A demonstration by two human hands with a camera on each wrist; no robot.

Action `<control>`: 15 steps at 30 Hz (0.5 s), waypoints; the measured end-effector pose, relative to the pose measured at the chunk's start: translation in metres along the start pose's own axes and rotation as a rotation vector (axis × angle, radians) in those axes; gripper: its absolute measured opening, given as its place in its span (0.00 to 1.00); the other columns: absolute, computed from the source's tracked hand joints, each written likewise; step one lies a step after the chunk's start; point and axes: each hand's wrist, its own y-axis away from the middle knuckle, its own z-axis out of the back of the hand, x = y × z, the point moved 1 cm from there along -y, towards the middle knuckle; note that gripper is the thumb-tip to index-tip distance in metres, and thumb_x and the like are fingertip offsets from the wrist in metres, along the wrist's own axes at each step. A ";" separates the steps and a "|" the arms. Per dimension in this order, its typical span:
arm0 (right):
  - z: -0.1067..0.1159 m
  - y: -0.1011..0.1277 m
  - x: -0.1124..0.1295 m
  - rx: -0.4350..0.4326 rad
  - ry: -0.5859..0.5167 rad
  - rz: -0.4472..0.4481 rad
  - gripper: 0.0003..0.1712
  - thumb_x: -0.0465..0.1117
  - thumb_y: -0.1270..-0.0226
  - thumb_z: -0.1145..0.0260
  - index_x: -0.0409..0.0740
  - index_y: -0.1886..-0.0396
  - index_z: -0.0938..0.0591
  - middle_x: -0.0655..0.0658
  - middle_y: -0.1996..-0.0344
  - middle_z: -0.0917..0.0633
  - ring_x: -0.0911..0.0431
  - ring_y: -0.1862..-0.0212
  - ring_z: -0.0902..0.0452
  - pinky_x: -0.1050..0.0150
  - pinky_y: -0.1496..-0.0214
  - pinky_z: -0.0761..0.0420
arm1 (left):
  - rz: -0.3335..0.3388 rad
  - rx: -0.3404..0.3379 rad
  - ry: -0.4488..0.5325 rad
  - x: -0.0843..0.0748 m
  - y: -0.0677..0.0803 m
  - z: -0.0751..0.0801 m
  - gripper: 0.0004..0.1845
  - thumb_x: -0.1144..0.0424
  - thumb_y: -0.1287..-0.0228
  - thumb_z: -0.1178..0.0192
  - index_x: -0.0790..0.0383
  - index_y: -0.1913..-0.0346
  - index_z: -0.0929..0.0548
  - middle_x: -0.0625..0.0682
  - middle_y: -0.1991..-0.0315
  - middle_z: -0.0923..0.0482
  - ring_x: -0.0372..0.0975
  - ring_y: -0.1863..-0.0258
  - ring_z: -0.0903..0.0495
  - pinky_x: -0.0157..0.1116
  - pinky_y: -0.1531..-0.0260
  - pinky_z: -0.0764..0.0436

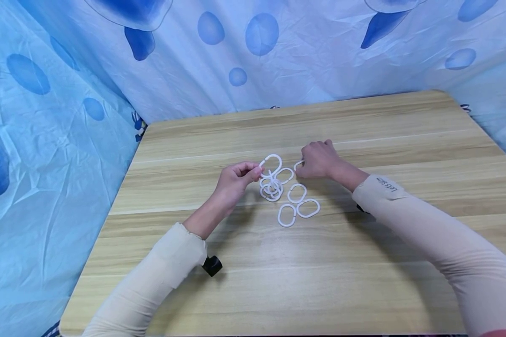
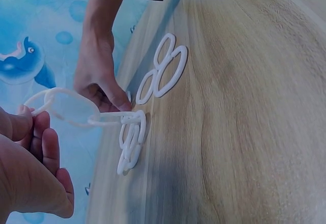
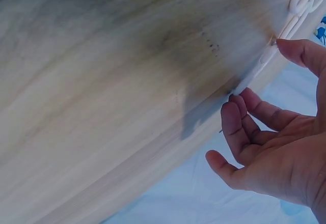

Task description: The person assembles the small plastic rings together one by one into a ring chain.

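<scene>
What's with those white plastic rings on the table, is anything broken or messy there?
Nothing looks broken. Several white rings are linked in a tangled chain, whose top ring the left hand pinches. The right hand touches another ring. Three loose rings lie nearby on the wooden table.

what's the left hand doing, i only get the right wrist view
observer: the left hand pinches the top ring of a linked chain of white rings.
operator: is that chain off the table
observer: only partly; the top ring is raised and the lower links rest on the table.
operator: any rings not linked yet
observer: three loose rings lie flat beside the chain.
</scene>
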 end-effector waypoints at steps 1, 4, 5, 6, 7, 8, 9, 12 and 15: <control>0.000 0.000 -0.001 0.003 -0.005 -0.001 0.17 0.46 0.57 0.37 0.49 0.93 0.34 0.50 0.87 0.33 0.51 0.78 0.35 0.46 0.57 0.34 | -0.001 0.000 0.000 0.000 0.000 0.000 0.12 0.67 0.33 0.41 0.74 0.54 0.19 0.46 0.69 0.20 0.34 0.66 0.23 0.34 0.51 0.24; -0.001 -0.002 -0.003 0.018 -0.027 -0.007 0.18 0.46 0.58 0.36 0.50 0.93 0.35 0.52 0.89 0.35 0.53 0.79 0.37 0.48 0.59 0.34 | -0.002 -0.002 0.003 0.000 0.000 0.000 0.11 0.67 0.33 0.41 0.74 0.55 0.19 0.46 0.69 0.20 0.34 0.66 0.23 0.33 0.51 0.24; -0.001 -0.002 -0.004 0.021 -0.034 -0.008 0.18 0.46 0.58 0.36 0.50 0.93 0.35 0.52 0.89 0.36 0.54 0.79 0.38 0.48 0.59 0.35 | -0.003 -0.002 0.003 0.001 -0.001 0.000 0.11 0.67 0.33 0.41 0.74 0.55 0.19 0.46 0.70 0.20 0.34 0.66 0.23 0.33 0.51 0.24; -0.002 -0.002 -0.004 0.025 -0.043 -0.008 0.18 0.46 0.57 0.36 0.50 0.93 0.36 0.53 0.89 0.37 0.55 0.79 0.39 0.48 0.60 0.35 | -0.004 -0.002 0.003 0.001 -0.001 0.000 0.11 0.67 0.33 0.41 0.74 0.55 0.19 0.46 0.70 0.20 0.34 0.66 0.23 0.33 0.51 0.24; -0.002 -0.002 -0.005 0.029 -0.053 -0.009 0.19 0.46 0.56 0.35 0.50 0.93 0.36 0.53 0.89 0.37 0.55 0.79 0.40 0.49 0.59 0.36 | -0.006 0.001 0.003 0.002 -0.001 0.000 0.11 0.67 0.33 0.41 0.74 0.55 0.19 0.46 0.70 0.20 0.34 0.66 0.23 0.33 0.51 0.24; -0.002 -0.002 -0.005 0.032 -0.064 -0.009 0.20 0.47 0.55 0.34 0.50 0.92 0.35 0.52 0.88 0.37 0.54 0.79 0.40 0.49 0.59 0.36 | -0.008 0.002 0.004 0.002 -0.001 0.000 0.11 0.67 0.33 0.41 0.74 0.55 0.19 0.46 0.70 0.20 0.34 0.66 0.23 0.33 0.51 0.24; -0.002 -0.002 -0.005 0.032 -0.066 -0.009 0.21 0.48 0.53 0.32 0.49 0.91 0.34 0.52 0.88 0.36 0.54 0.78 0.39 0.48 0.58 0.36 | -0.011 0.004 0.003 0.003 -0.002 0.000 0.12 0.66 0.33 0.41 0.74 0.55 0.19 0.46 0.69 0.20 0.34 0.66 0.23 0.34 0.51 0.24; 0.000 0.001 -0.006 0.038 -0.055 -0.016 0.23 0.56 0.49 0.29 0.46 0.83 0.28 0.49 0.81 0.29 0.51 0.73 0.33 0.45 0.54 0.37 | -0.016 0.010 0.009 0.003 -0.002 0.001 0.13 0.66 0.33 0.41 0.76 0.55 0.20 0.46 0.69 0.20 0.34 0.66 0.24 0.34 0.51 0.24; 0.000 0.005 -0.007 0.052 0.001 -0.034 0.29 0.65 0.48 0.30 0.43 0.71 0.22 0.44 0.71 0.22 0.46 0.64 0.27 0.41 0.50 0.37 | -0.015 0.014 0.009 0.002 -0.002 0.001 0.14 0.66 0.32 0.41 0.77 0.53 0.20 0.46 0.69 0.20 0.35 0.66 0.24 0.35 0.50 0.25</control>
